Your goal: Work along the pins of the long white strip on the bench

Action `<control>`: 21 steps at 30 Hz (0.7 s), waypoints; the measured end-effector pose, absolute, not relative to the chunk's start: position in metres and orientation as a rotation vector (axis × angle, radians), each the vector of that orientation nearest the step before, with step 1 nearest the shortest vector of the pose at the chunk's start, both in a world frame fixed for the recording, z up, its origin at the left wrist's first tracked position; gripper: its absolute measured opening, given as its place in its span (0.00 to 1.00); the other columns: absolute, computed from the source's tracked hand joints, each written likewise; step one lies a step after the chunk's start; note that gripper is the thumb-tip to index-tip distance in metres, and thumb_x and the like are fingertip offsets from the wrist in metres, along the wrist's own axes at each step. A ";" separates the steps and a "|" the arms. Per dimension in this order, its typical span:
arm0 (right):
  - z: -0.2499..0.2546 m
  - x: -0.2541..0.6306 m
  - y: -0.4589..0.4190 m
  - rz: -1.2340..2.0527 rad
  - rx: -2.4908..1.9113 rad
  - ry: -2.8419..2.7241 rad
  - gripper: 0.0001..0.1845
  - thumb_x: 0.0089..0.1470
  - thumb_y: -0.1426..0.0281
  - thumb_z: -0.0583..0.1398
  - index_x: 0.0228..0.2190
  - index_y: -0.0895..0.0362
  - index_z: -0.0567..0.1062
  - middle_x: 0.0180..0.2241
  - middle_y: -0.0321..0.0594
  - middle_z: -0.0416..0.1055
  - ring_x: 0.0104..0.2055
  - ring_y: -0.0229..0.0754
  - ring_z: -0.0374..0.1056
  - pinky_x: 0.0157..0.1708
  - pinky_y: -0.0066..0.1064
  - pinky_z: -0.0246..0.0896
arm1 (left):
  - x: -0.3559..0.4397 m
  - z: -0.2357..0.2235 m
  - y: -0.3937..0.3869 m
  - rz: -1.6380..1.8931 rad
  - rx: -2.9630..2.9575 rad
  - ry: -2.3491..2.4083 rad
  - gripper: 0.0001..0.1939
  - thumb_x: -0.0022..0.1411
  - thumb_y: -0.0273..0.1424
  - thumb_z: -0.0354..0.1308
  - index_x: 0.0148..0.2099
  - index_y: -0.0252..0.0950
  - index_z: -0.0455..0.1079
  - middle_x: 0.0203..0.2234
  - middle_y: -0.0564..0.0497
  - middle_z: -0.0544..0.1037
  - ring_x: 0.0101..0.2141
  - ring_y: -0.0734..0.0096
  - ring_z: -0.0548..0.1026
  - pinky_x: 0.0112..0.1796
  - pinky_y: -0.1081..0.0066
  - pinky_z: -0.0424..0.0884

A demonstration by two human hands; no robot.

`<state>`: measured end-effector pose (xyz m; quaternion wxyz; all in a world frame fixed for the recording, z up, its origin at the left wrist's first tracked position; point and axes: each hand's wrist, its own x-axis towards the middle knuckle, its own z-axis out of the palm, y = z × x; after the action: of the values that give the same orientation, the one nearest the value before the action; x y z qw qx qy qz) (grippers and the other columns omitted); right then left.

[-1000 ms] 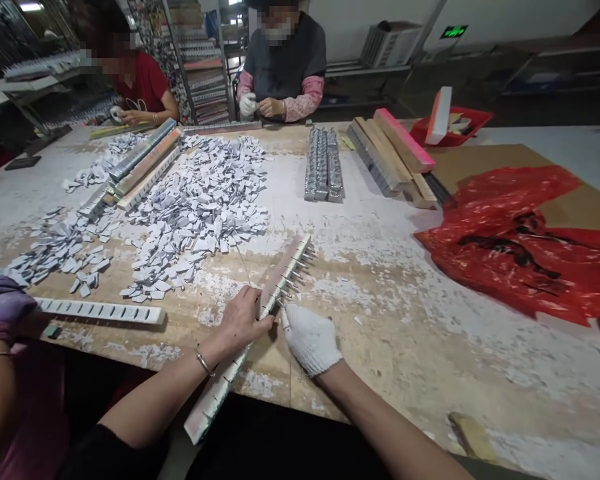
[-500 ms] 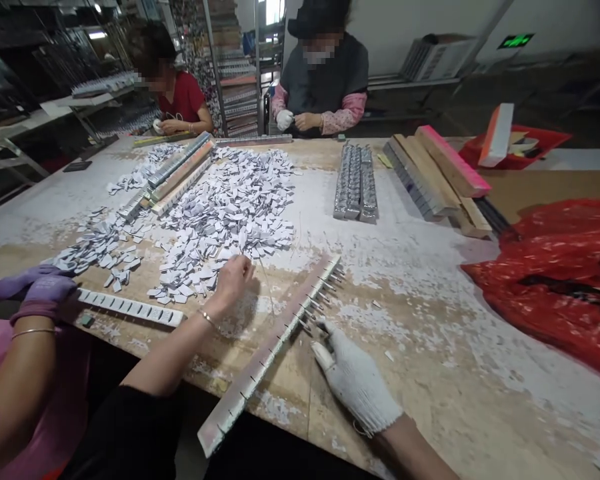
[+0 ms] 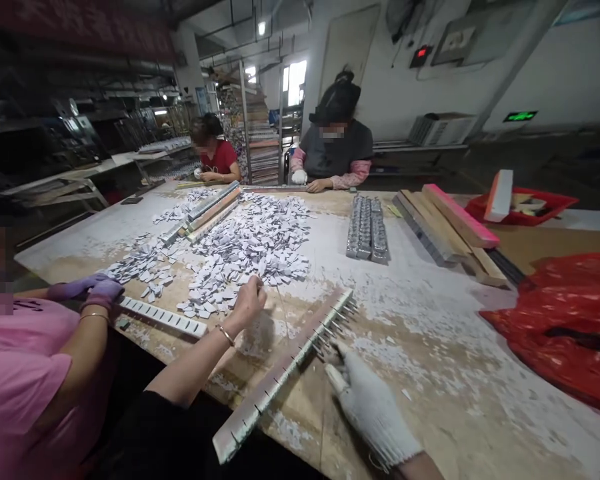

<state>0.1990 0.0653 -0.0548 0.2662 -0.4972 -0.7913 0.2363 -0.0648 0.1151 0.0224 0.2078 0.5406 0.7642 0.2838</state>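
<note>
My bare left hand [image 3: 249, 301], with a bracelet at the wrist, is at the near edge of a heap of small white tag-like pieces [image 3: 260, 233]. Its fingers are pinched together; whatever is between them is too small to make out. In front of me a long slotted strip [image 3: 285, 377] lies slantwise, its near end jutting past the table edge. Thin dark pins stick out from the right side of its far half. My right hand [image 3: 367, 400], in a white knit glove, is curled beside these pins, fingertips at the last ones. What its fingers grip is unclear.
On my left, a co-worker's purple-gloved hands [image 3: 97, 290] rest by a white slotted strip [image 3: 163, 317]. Two people sit across the table. Silver-grey bundles [image 3: 366, 230], wooden bars [image 3: 430, 223], a pink-topped bar [image 3: 460, 217] and a red plastic bag [image 3: 565, 327] lie right.
The view has tilted up, so everything sits lower in the picture. Both my hands keep nearly the same places by the heap and the strip. The facing person's hands have moved apart.
</note>
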 end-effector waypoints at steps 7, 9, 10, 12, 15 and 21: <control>-0.027 0.189 0.044 0.356 -0.792 -2.321 0.23 0.60 0.74 0.51 0.55 0.53 0.71 0.49 0.44 0.76 0.49 0.44 0.74 0.44 0.30 0.72 | -0.015 0.030 0.014 0.745 0.844 1.092 0.09 0.59 0.35 0.58 0.37 0.36 0.63 0.25 0.52 0.71 0.23 0.73 0.71 0.26 0.71 0.68; -0.034 0.190 0.035 0.427 -0.850 -2.326 0.21 0.61 0.73 0.50 0.50 0.53 0.74 0.45 0.42 0.79 0.46 0.44 0.76 0.44 0.31 0.72 | -0.009 0.029 -0.001 0.833 0.957 1.139 0.13 0.59 0.39 0.59 0.37 0.36 0.64 0.26 0.53 0.71 0.24 0.73 0.70 0.27 0.71 0.67; -0.037 0.192 0.032 0.463 -0.909 -2.310 0.20 0.62 0.71 0.49 0.48 0.54 0.76 0.44 0.42 0.79 0.45 0.44 0.76 0.45 0.31 0.72 | -0.008 0.028 -0.005 0.876 1.099 1.198 0.13 0.59 0.40 0.60 0.37 0.36 0.65 0.27 0.53 0.71 0.26 0.73 0.70 0.28 0.71 0.66; -0.043 0.195 0.027 0.543 -0.986 -2.288 0.19 0.63 0.68 0.50 0.47 0.54 0.77 0.43 0.43 0.80 0.44 0.45 0.76 0.44 0.32 0.73 | -0.007 0.031 -0.011 0.929 1.439 1.309 0.09 0.59 0.36 0.61 0.36 0.36 0.67 0.28 0.53 0.70 0.28 0.73 0.68 0.31 0.72 0.64; -0.043 0.201 0.023 0.662 -0.957 -2.291 0.19 0.62 0.66 0.51 0.46 0.51 0.78 0.43 0.42 0.80 0.45 0.46 0.76 0.44 0.34 0.72 | -0.008 0.039 -0.015 0.892 1.829 1.322 0.05 0.63 0.32 0.56 0.36 0.37 0.66 0.29 0.52 0.68 0.31 0.71 0.65 0.35 0.71 0.63; -0.004 0.214 0.010 1.053 -0.915 -2.379 0.15 0.62 0.65 0.53 0.43 0.48 0.78 0.40 0.38 0.80 0.40 0.43 0.75 0.40 0.31 0.68 | -0.009 0.042 -0.025 0.702 1.568 1.020 0.09 0.64 0.36 0.57 0.33 0.36 0.64 0.26 0.53 0.67 0.29 0.73 0.65 0.32 0.72 0.62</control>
<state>0.2141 0.0103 -0.0035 0.1907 -0.3257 -0.8468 0.3749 -0.0093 -0.0246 0.0421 0.5412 0.6598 0.4294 0.2957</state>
